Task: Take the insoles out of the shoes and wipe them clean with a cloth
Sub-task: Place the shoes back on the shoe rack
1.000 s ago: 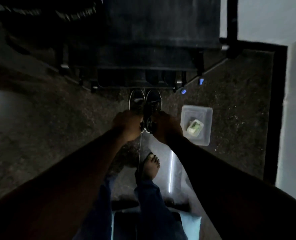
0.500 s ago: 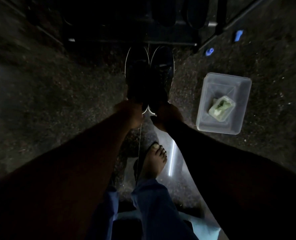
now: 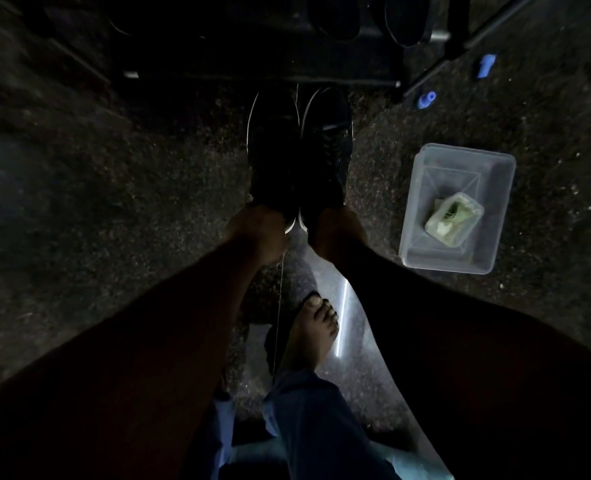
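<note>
Two dark sneakers with white sole edges stand side by side on the dim speckled floor, toes pointing away from me. My left hand (image 3: 256,229) grips the heel of the left shoe (image 3: 274,147). The heel of the right shoe (image 3: 328,143) is held by my right hand (image 3: 335,232). To the right sits a clear plastic tub (image 3: 494,209) holding a folded pale green cloth (image 3: 455,218). The insoles are hidden inside the shoes.
A dark shoe rack (image 3: 259,39) stands just beyond the toes of the shoes. Two small blue objects (image 3: 427,98) lie on the floor at the upper right. My bare foot (image 3: 313,332) rests on the floor below my hands.
The shoes have come out from under the rack toward me, with both hands still gripping the heels. The view has closed in on the floor and tub.
</note>
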{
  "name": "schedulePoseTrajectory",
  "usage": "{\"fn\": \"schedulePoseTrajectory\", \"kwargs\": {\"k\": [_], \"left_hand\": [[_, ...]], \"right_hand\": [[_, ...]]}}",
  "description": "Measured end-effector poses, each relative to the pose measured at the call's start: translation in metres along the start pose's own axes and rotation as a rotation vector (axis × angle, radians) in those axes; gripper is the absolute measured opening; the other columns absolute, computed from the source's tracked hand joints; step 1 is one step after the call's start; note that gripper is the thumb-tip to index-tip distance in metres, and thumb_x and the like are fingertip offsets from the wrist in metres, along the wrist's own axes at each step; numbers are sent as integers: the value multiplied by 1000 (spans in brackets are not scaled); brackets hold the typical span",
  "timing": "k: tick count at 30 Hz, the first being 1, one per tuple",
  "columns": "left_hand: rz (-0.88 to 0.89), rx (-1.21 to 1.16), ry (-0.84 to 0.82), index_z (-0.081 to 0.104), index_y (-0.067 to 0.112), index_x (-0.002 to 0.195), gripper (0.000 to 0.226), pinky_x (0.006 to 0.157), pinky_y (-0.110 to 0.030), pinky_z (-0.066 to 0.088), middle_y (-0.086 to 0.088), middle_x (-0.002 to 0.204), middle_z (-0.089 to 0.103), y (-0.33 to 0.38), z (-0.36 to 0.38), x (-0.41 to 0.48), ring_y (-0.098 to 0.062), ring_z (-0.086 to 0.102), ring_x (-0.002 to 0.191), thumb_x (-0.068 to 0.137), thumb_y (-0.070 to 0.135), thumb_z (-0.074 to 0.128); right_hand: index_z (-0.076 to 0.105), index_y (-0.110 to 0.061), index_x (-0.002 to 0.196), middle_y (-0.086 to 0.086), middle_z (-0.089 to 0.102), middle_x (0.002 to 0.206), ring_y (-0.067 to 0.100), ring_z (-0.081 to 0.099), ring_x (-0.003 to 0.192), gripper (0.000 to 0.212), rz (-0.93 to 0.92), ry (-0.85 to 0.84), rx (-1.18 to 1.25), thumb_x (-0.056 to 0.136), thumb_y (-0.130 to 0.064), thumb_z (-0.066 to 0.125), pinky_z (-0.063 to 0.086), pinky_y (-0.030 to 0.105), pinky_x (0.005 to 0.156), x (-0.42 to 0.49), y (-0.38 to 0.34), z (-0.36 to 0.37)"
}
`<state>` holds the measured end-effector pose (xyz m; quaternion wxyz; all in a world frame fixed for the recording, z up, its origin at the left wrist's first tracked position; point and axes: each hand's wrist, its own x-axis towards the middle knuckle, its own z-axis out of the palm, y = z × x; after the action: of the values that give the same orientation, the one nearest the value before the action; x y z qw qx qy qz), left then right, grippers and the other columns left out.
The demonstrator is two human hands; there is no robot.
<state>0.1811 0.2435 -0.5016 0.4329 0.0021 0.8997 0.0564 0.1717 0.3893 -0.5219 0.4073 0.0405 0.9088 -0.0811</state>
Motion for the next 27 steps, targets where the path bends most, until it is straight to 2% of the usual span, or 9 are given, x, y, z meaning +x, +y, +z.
{"fn": "schedulePoseTrajectory", "kwargs": {"k": [7, 10, 14, 18, 23, 27], "left_hand": [[168, 53, 119, 67, 16, 122, 30, 95, -42, 52, -11, 127, 68, -12, -53, -43, -34, 65, 116, 98, 32, 59], [172, 17, 75, 69, 16, 120, 33, 93, -40, 52, -12, 127, 69, -10, -93, -76, -36, 66, 115, 97, 39, 63], [192, -20, 48, 69, 16, 119, 32, 95, -41, 55, -13, 128, 68, -6, -156, -149, -37, 66, 116, 96, 38, 62], [210, -22, 92, 69, 19, 116, 34, 92, -39, 56, -11, 124, 69, -2, -209, -222, -35, 67, 112, 94, 45, 64], [277, 7, 204, 69, 20, 121, 34, 92, -35, 52, -8, 127, 68, 5, -282, -313, -32, 65, 116, 94, 40, 63], [324, 20, 292, 70, 20, 121, 32, 91, -33, 49, -4, 128, 68, 20, -335, -381, -27, 63, 117, 95, 38, 61]], "right_hand": [[67, -8, 120, 19, 67, 122, 39, 65, 113, 33, -4, 53, 103, 92, -25, 68, 59, 45, 91, -49, -20, -62], [68, -6, 119, 20, 68, 119, 38, 67, 110, 32, -2, 46, 114, 92, -24, 69, 59, 44, 89, -81, -29, -94], [67, -5, 120, 20, 68, 120, 40, 65, 113, 35, -13, 27, 107, 94, -29, 65, 55, 42, 89, -156, -37, -155], [65, -4, 123, 20, 67, 122, 39, 65, 112, 33, 4, 46, 77, 98, -24, 57, 52, 36, 84, -236, -40, -207], [58, -5, 129, 19, 66, 122, 38, 66, 110, 40, 23, 106, 40, 95, -26, 56, 55, 37, 84, -330, -48, -273], [59, -8, 126, 17, 68, 117, 36, 68, 106, 39, 16, 192, 17, 96, -32, 56, 58, 41, 87, -398, -58, -326]]}}
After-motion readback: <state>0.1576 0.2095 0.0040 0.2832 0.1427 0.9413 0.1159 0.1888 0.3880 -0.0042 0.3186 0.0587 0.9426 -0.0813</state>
